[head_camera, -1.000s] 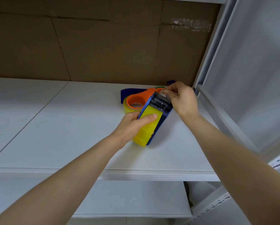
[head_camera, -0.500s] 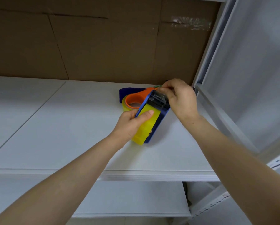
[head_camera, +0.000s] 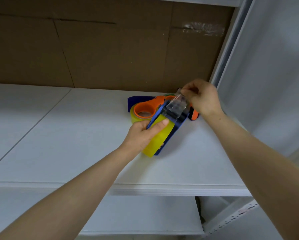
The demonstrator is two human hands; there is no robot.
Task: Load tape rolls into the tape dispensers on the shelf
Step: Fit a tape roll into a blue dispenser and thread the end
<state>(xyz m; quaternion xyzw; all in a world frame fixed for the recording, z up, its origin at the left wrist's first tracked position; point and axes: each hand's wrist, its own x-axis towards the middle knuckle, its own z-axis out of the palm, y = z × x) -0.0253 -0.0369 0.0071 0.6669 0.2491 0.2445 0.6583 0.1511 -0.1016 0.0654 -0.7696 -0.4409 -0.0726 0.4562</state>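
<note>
Two bare hands are working over a white shelf backed by brown cardboard. The left hand is gripping one blue dispenser that is carrying one yellow roll; the fingers are wrapping the near side and the thumb is pressing flat on the roll's face. The dispenser is tilting, its lower end resting on the shelf toward the right rear. The right hand is pinching the free end of a clear tape strip between thumb and fingertips, closed tight on it, with the strip running up from the dispenser's front roller. Just behind the blue dispenser, one orange dispenser is lying on the shelf with a second, paler roll mounted on it. One dark blue piece is lying behind that, against the cardboard; whether it is a third dispenser cannot be told. One lower shelf is showing beneath, and one grey upright is standing at the right.
</note>
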